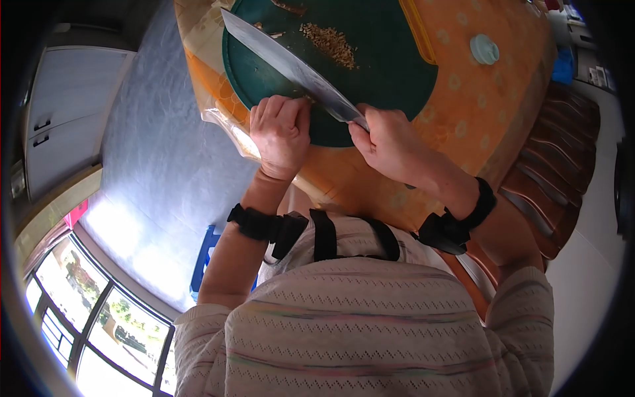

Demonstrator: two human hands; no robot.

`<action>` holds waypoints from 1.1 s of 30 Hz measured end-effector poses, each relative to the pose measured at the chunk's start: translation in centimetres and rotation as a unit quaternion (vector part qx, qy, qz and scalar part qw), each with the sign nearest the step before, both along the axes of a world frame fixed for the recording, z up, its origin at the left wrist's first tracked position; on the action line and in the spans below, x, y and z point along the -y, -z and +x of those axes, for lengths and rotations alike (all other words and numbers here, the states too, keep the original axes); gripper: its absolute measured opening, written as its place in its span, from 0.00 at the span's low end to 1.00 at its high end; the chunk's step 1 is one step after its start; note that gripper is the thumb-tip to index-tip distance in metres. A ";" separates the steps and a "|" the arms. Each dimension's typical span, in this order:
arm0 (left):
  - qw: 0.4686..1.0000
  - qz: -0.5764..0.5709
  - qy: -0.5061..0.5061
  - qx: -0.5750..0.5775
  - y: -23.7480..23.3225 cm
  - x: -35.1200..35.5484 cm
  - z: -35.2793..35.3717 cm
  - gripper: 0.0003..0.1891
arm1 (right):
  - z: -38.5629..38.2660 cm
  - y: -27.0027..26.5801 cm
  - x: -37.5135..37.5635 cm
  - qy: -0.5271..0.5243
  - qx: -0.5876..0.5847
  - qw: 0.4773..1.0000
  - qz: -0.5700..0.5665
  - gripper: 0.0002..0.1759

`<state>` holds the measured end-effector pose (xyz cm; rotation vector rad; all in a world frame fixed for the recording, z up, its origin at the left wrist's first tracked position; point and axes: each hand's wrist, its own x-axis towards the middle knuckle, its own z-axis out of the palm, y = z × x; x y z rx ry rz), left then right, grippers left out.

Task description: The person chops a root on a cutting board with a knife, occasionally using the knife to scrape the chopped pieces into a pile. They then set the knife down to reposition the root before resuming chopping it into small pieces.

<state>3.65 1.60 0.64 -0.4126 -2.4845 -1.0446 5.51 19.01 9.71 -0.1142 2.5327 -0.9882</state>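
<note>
My right hand (387, 142) is closed around the handle of a large kitchen knife (284, 65). Its broad blade slants up and left across a round green cutting board (397, 83). At the near left rim of the board, my left hand (281, 132) has its fingers curled in, close to the blade. Whatever those fingers hold is hidden or too small to make out. Beyond the blade lies a small heap of chopped brownish bits (331, 45). A brown piece (289, 7) rests near the board's far edge.
An orange patterned cloth (473, 106) covers the table. A yellow-edged object (418, 30) overlaps the board's right side, and a pale bluish cap-like item (484, 49) sits farther right. Brown slatted wooden chairs (549, 165) stand at the right. Part of a blue stool (205, 261) shows lower left.
</note>
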 end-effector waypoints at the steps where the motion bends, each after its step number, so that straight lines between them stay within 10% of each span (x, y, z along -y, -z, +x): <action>1: 1.000 -0.002 -0.001 0.004 0.0 0.0 0.0 0.05 | 0.1 0.3 -0.1 -0.003 -0.009 1.000 -0.011 0.08; 33: 0.999 -0.023 0.025 0.000 -0.1 0.3 -0.2 0.05 | 0.1 -0.3 2.5 -0.069 0.030 0.992 0.097 0.08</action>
